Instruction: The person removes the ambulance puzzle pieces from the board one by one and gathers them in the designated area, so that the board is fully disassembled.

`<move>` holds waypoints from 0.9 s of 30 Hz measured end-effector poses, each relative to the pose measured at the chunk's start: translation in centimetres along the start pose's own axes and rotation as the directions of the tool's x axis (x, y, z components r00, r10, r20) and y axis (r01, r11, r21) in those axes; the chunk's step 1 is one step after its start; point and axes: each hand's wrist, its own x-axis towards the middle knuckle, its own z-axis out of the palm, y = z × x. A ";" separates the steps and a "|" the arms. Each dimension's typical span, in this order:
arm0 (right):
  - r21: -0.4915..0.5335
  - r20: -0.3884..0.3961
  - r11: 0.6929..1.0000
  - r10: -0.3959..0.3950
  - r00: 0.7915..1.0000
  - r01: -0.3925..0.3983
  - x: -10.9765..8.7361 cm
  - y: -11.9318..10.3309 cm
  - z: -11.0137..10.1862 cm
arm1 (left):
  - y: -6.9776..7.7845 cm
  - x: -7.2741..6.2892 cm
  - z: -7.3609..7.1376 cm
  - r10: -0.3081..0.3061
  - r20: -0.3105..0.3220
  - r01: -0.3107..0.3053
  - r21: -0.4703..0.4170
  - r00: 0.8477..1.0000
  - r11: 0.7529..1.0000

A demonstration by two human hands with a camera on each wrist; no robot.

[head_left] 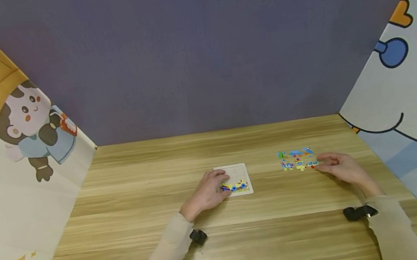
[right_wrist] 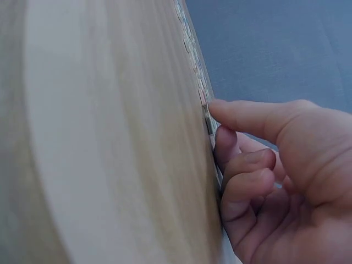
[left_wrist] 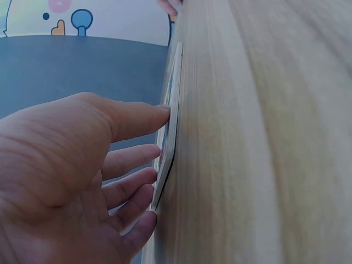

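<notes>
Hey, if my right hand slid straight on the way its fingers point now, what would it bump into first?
Your right hand would likely meet the nearest puzzle pieces, directly ahead of it; whether it already touches one is unclear.

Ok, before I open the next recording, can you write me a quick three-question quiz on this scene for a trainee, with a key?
1. Multiple choice: which hand touches the pale board?
A) the left only
B) the right only
C) neither

2. True or false: in the head view, the loose pieces lie to the left of the board.

3. Fill in the blank: the yellow vehicle picture on the board has ____ wheels.

Key:
1. A; the left hand is at the board's edge.
2. False; they lie to its right, beside the right hand.
3. Blue.
</notes>
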 end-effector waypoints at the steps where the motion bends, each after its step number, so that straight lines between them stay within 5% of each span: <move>1: -0.005 -0.003 1.000 0.002 1.000 -0.002 0.0 0.0 0.0 | 0.0 0.0 0.0 -0.002 0.000 0.002 0.001 1.000 1.000; 11: -0.033 -0.017 0.999 -0.004 1.000 0.004 0.1 -0.2 0.4 | -0.6 0.3 -0.9 -0.006 -0.067 -0.001 -0.104 0.998 0.995; 18: -0.041 -0.033 0.999 -0.031 0.999 0.030 -0.1 -1.2 0.9 | -1.2 -0.3 -1.1 -0.032 -0.013 0.031 -0.057 0.999 0.998; 27: 0.045 0.025 0.993 -0.114 0.993 0.112 0.7 -5.0 4.7 | -1.4 -0.4 -1.2 -0.031 -0.001 0.031 -0.039 1.000 0.999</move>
